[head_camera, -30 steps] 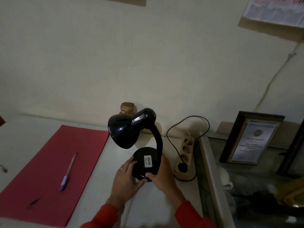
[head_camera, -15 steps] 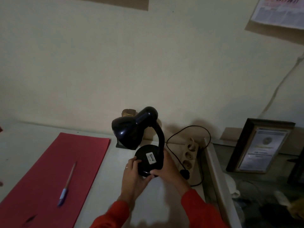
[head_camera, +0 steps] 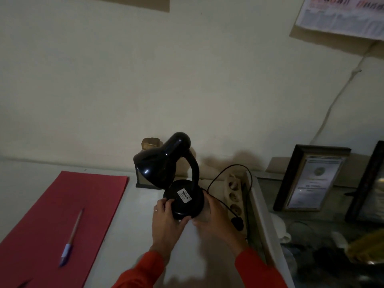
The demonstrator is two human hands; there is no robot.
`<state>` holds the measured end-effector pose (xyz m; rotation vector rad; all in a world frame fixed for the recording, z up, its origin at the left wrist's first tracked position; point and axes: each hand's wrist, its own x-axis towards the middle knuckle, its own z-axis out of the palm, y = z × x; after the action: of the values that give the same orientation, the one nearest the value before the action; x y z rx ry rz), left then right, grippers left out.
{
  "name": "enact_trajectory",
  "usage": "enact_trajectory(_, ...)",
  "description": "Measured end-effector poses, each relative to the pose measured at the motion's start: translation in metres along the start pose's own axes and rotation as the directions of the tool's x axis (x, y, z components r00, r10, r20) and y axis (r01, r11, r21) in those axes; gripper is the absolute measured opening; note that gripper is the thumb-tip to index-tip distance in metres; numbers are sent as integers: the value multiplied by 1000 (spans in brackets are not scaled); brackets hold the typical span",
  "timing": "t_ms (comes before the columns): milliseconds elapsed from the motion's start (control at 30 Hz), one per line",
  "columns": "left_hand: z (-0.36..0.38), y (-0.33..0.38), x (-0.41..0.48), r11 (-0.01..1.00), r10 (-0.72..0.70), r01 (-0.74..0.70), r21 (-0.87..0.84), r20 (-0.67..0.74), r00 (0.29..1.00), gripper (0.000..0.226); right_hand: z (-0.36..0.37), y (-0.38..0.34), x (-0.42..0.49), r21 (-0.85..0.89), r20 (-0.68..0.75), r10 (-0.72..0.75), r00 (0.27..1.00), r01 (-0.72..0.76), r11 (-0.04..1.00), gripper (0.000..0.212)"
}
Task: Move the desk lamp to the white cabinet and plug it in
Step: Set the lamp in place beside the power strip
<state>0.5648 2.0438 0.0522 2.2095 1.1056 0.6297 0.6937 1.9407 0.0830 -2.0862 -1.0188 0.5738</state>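
A black desk lamp (head_camera: pixel 166 163) with a round base (head_camera: pixel 184 199) and a white label stands on the white cabinet top (head_camera: pixel 137 225), its shade tipped to the left. My left hand (head_camera: pixel 166 221) grips the base's left side and my right hand (head_camera: pixel 216 219) holds its right side. The lamp's black cord (head_camera: pixel 230 169) loops behind to the right, and its plug (head_camera: pixel 238 222) rests at the near end of a beige power strip (head_camera: pixel 233 196). I cannot tell whether the plug sits in a socket.
A red paper sheet (head_camera: pixel 62 215) with a pen (head_camera: pixel 70 240) lies on the left. A small dark object (head_camera: pixel 143 181) stands behind the lamp near the wall. To the right, a lower glass surface carries framed certificates (head_camera: pixel 311 179) and clutter.
Both hands have slid the lamp a little farther from me toward the wall. The view has tilted up slightly.
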Motion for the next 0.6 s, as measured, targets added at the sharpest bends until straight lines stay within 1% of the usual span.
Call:
enact_trajectory(67,1,1,-2,1000,-13,13,-15,3,1000,77,0,2,-1,-30,-7,15,1000,-16,999,95)
enact_trajectory(167,1,-3,-5,999,1,0,-46,14,1000,73,6,0,-1,-6,-49,21,999,-21,1000,76)
enact_trajectory(233,1,-5,-6,998,9,-8,-58,26,1000,72,12,-2,2,-24,-67,44,997,-45,999,66)
enact_trajectory(300,2,-4,-5,998,8,-7,-62,26,1000,71,16,-5,6,-45,-71,93,993,-97,994,66)
enact_trajectory(400,3,3,1,998,1,1,-65,29,1000,71,18,-7,9,-31,-109,144,984,-148,988,65)
enact_trajectory(500,5,9,7,998,-4,6,-68,38,999,71,16,-9,13,-46,-138,162,977,-170,984,63)
enact_trajectory(600,6,10,11,998,-1,4,-60,51,999,71,14,-10,17,-55,-133,169,976,-178,983,62)
